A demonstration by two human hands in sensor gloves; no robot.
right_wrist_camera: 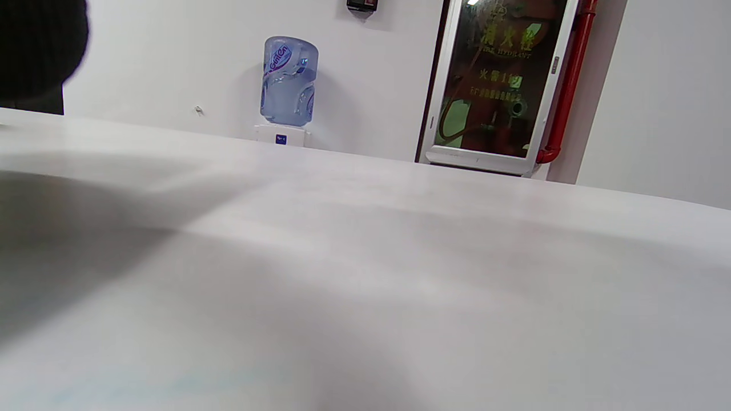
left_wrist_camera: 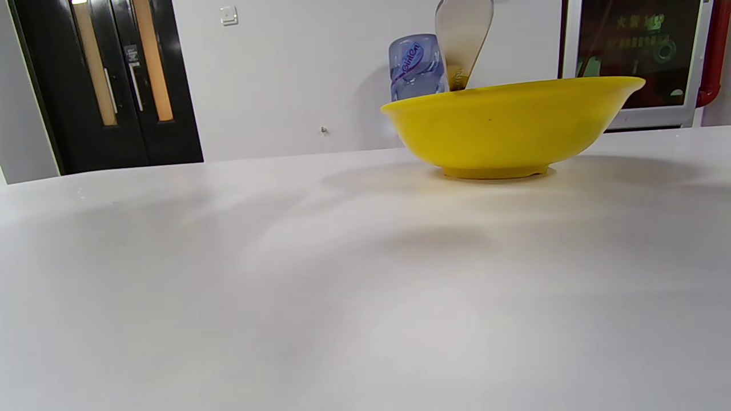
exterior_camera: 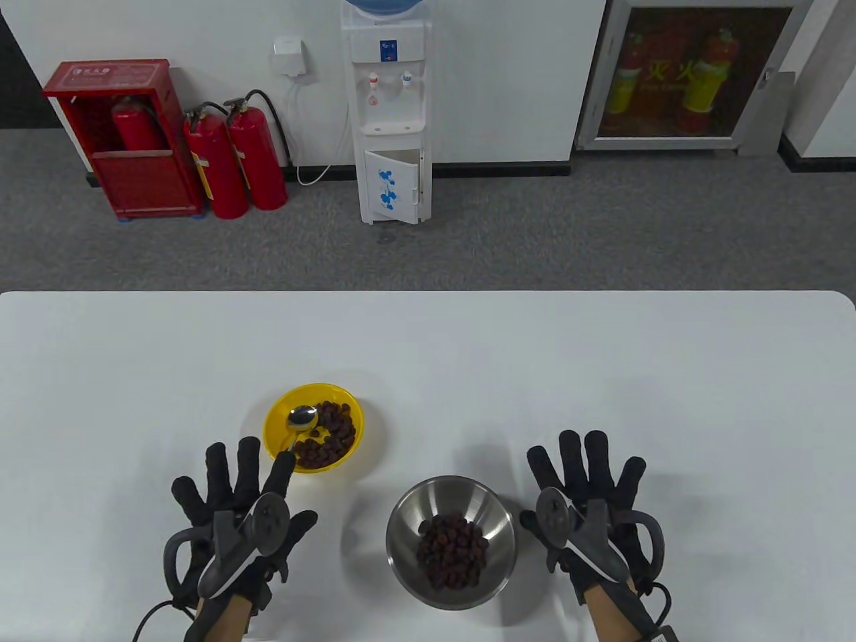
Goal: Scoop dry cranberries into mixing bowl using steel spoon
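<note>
We think the job is partly done. The mixing bowl (exterior_camera: pixel 450 542) sits near the front of the table (exterior_camera: pixel 602 374), between our two hands, and it already has a heap of dry cranberries (exterior_camera: pixel 453 550) in it. The yellow bowl (exterior_camera: pixel 275 428), a bit further back and to the left, has more cranberries (exterior_camera: pixel 328 435) in it, so there's more to scoop (maybe half, but that's a guess).

The steel spoon (exterior_camera: pixel 301 420) lies in the yellow bowl w/ its round end on the bare yellow part and nothing in it. Its handle leans out over the near rim toward our left hand (exterior_camera: pixel 234 518).

That hand rests flat on the table w/ fingers spread wide. One fingertip is right by the spoon handle, but we can't tell if it touches. Our right hand (exterior_camera: pixel 592 515) lies flat just beside the mixing bowl, fingers spread wide too, holding nothing.

Next we'd need to pick the spoon up and dig into the berries.

Count: 2 bowls, 1 spoon, 2 piles of berries, 2 hands. The berries are too many and too small to count one by one.
</note>
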